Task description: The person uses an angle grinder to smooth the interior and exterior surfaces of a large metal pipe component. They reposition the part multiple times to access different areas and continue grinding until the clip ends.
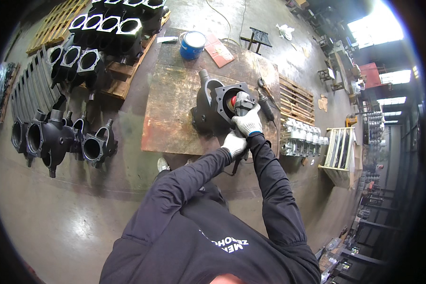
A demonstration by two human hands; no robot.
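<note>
A black cast metal housing [206, 113] stands on the worn work table, its bolt-holed flange and round opening toward me. At that opening is an angle grinder [243, 100] with a grey head and a red part on its disc side. My right hand [249, 122], in a white knit glove, is closed around the grinder just behind its head. Lower down, my gloved left hand [235, 143] is wrapped round the rear of the grinder, by the table's front edge. Whether the disc touches the casting cannot be made out.
On the table [168, 109] are a blue bucket [192, 46], a red flat piece [219, 51] and another dark power tool [266, 107]. Black castings [45, 137] stand left, more on a pallet [120, 85]. Silvery parts [300, 137] and a slatted pallet [296, 100] sit right.
</note>
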